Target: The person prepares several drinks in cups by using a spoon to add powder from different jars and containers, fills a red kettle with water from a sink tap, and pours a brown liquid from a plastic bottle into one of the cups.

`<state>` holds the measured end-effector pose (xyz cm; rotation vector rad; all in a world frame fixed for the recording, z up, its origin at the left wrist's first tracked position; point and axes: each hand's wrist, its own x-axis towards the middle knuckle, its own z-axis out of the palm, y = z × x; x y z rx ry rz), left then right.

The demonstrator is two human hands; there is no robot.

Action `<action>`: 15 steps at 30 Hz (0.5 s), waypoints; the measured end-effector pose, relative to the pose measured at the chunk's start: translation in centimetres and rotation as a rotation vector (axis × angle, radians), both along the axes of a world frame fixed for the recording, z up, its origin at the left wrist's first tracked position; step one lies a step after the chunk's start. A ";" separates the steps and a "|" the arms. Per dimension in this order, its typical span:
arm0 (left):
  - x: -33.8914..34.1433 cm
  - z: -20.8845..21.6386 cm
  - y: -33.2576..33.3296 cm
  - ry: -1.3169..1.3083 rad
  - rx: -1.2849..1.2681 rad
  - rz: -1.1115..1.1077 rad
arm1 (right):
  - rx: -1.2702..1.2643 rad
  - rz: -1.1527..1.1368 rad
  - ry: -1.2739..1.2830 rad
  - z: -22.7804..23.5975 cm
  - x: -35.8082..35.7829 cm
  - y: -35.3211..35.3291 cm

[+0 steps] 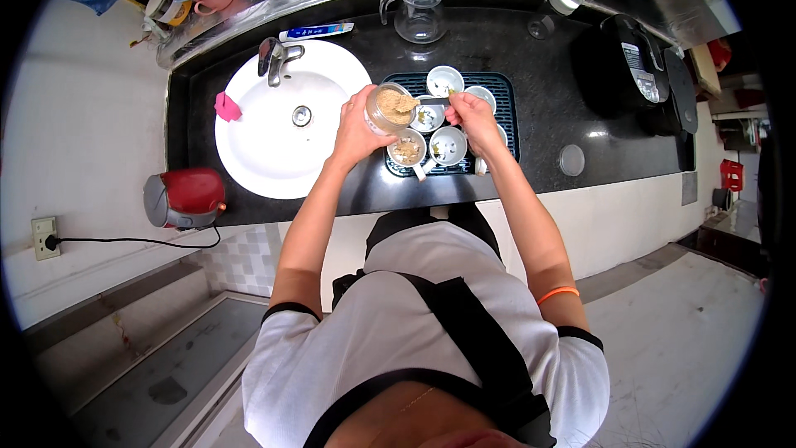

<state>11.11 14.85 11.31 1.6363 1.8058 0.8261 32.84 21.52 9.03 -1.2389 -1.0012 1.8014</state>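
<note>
My left hand (356,129) is wrapped round a clear jar (385,124) of tan powder, tilted over the cups. A dark-handled spoon (434,101) is pinched in my right hand (474,119); its heaped tan powder sits at the jar's mouth. Below, several white cups stand on a dark ribbed tray (509,104). The front-left cup (420,168) has tan powder in it. Small greenish-yellow bits lie in the front-middle cup (448,143), the middle cup (428,123) and the back cup (445,80). My right hand partly hides the cups at the right.
Left of the tray is a white sink (249,149) with a faucet (278,60). A glass pitcher (421,8) stands behind the tray. Rightward lie a clear round lid (571,160) and a black rice cooker (618,62). A red appliance (192,197) sits at the left edge.
</note>
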 end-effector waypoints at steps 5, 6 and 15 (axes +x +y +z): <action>-0.9 -0.7 -0.1 0.011 0.006 0.034 | -0.004 -0.045 -0.019 -0.7 2.1 0.4; -1.1 -0.8 -0.2 0.022 0.009 0.039 | -0.008 -0.050 -0.026 -1.2 2.5 0.5; -1.3 -0.8 0.1 0.007 0.005 0.045 | 0.819 0.210 -0.926 -4.2 0.9 0.0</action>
